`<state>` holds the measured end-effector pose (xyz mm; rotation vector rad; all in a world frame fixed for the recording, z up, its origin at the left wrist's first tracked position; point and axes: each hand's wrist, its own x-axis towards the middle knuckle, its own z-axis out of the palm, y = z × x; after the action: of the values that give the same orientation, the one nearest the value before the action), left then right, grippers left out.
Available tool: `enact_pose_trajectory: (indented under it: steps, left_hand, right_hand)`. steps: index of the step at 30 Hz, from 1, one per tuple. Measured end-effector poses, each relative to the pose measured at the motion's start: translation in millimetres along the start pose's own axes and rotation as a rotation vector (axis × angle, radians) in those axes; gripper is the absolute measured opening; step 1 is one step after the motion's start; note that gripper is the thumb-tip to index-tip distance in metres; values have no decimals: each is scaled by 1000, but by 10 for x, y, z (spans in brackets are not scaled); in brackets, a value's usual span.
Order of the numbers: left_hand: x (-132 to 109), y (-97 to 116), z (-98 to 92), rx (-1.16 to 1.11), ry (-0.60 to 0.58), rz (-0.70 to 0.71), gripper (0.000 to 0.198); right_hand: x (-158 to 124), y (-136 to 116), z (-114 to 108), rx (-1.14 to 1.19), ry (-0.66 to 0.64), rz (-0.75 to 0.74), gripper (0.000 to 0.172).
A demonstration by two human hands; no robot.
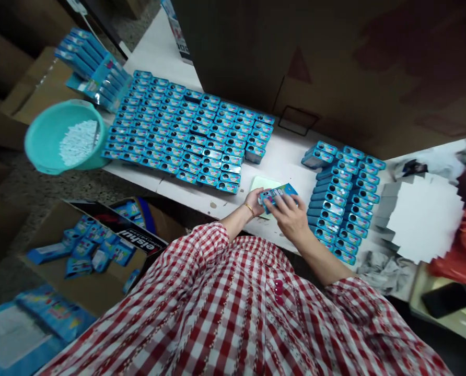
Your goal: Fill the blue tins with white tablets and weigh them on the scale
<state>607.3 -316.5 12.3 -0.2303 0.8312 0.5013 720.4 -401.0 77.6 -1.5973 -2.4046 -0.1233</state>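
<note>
A small blue printed carton (pixel 277 194) is between my two hands, just above a pale green pad (pixel 265 183) on the white table. My left hand (pixel 255 202) is closed around the carton's left end, a thin gold bracelet at the wrist. Over its right end my right hand (pixel 291 213) lies with bent fingers gripping the top and side. To the left stands a wide block of upright blue cartons (pixel 178 130), in tight rows. On the right, a second group of similar cartons (pixel 340 203) stands in columns.
A turquoise basin (pixel 41 149) holding white sticks or tubes stands at the left. Below it, an open cardboard box (pixel 88 284) contains loose blue cartons. A large brown box (pixel 319 62) blocks the back. White card sheets (pixel 424 216) and a dark phone (pixel 446 300) lie at right.
</note>
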Motion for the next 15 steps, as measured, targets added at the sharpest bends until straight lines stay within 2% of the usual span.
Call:
enact_pose_trajectory:
  steps: [3, 6, 8, 12, 15]
  left_hand:
    - [20, 22, -54, -15, 18, 23, 21]
    - [-6, 88, -113, 20, -5, 11, 25]
    - [-56, 160, -164, 43, 10, 7, 27]
    - [-243, 327, -367, 74, 120, 22, 24]
    - [-449, 391, -582, 84, 161, 33, 22]
  right_hand:
    - [-62, 142, 79, 155, 78, 274, 36]
    - [-164, 269, 240, 424, 192, 496, 32]
    - [-216, 295, 406, 612, 252, 616, 29]
    - [-184, 226, 826, 998, 342, 826, 32]
    - [-102, 185, 1097, 1133, 349, 908, 38]
